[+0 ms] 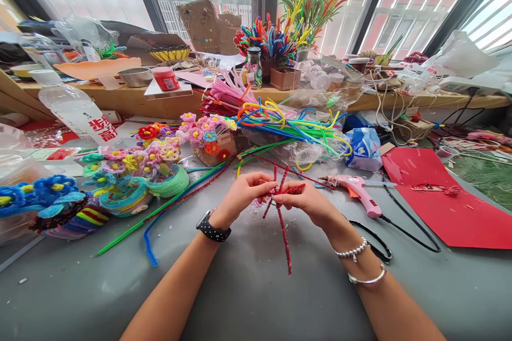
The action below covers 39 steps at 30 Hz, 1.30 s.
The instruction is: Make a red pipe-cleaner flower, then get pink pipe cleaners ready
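Both my hands meet over the grey table (256,287), pinching a bundle of red glitter pipe cleaners (283,223). My left hand (245,194), with a black watch on its wrist, is closed on the bundle from the left. My right hand (306,201), with bead and metal bracelets on its wrist, is closed on it from the right. Short red ends stick up above my fingers, and one long stem hangs down toward me.
A pink glue gun (358,191) with a black cord lies to the right, beside a red paper sheet (448,197). Pipe-cleaner flower baskets (132,181) crowd the left. Loose coloured pipe cleaners (288,122) pile up behind my hands. A plastic bottle (76,111) lies at the far left.
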Each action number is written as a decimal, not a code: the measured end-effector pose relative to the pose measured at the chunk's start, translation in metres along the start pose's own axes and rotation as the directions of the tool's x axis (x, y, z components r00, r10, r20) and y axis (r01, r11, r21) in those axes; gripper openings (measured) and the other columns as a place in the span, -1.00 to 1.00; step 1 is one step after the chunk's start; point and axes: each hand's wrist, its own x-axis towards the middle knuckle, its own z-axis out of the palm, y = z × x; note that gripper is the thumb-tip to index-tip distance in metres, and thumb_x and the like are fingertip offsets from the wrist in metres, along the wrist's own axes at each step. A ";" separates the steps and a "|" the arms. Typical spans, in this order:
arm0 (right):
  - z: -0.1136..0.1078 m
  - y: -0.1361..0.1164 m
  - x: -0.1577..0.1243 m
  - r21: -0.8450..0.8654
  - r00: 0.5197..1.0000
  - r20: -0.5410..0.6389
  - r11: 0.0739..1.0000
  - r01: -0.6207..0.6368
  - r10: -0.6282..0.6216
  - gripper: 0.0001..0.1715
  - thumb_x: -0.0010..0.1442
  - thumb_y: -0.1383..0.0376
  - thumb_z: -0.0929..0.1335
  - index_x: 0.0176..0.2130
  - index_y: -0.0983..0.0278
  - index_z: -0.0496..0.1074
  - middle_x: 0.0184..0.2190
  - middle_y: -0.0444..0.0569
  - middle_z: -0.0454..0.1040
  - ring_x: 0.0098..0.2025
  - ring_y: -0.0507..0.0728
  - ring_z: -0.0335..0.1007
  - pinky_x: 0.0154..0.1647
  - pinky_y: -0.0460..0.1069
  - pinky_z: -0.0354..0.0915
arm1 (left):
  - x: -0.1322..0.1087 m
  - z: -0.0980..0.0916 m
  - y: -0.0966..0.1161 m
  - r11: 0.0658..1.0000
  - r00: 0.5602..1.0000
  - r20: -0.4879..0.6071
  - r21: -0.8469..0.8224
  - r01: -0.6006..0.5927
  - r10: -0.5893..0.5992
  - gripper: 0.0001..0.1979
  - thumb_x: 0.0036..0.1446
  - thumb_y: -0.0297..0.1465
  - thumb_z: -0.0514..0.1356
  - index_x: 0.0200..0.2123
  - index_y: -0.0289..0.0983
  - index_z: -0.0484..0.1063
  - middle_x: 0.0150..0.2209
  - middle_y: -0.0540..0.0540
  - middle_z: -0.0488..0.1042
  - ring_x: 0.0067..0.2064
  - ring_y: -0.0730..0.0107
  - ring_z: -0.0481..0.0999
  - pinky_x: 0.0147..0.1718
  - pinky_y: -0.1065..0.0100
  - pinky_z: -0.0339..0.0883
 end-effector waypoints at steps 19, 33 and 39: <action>0.000 0.002 0.004 0.114 0.989 -0.149 0.993 -0.010 0.027 -0.66 -0.11 0.08 0.36 -0.58 0.30 0.27 -0.67 -0.22 0.21 -0.61 -0.07 0.03 -0.59 -0.09 -0.11 | 0.002 -0.003 -0.002 0.994 0.989 -0.117 0.066 -0.088 0.095 -0.70 -0.20 -0.27 0.25 -0.37 -0.32 0.40 -0.48 -0.02 0.42 -0.43 0.48 0.38 -0.43 0.45 0.27; -0.001 0.006 0.004 0.066 0.988 -0.145 0.997 -0.037 0.047 -0.70 -0.09 0.14 0.35 -0.60 0.30 0.26 -0.68 -0.21 0.24 -0.62 -0.08 0.04 -0.60 -0.11 -0.11 | 0.003 -0.007 -0.002 0.990 0.957 -0.258 -0.015 -0.142 0.133 -0.66 -0.17 -0.30 0.24 -0.28 -0.32 0.34 -0.42 -0.06 0.46 -0.35 0.41 0.44 -0.34 0.40 0.29; -0.002 0.002 0.001 -0.034 0.998 -0.016 0.998 -0.059 0.059 -0.69 -0.06 0.13 0.34 -0.59 0.32 0.30 -0.68 -0.21 0.22 -0.61 -0.08 0.04 -0.60 -0.12 -0.09 | 0.001 -0.009 0.003 0.998 0.983 -0.168 -0.002 -0.069 0.068 -0.68 -0.15 -0.25 0.21 -0.32 -0.33 0.41 -0.34 -0.09 0.46 -0.29 0.36 0.42 -0.28 0.37 0.27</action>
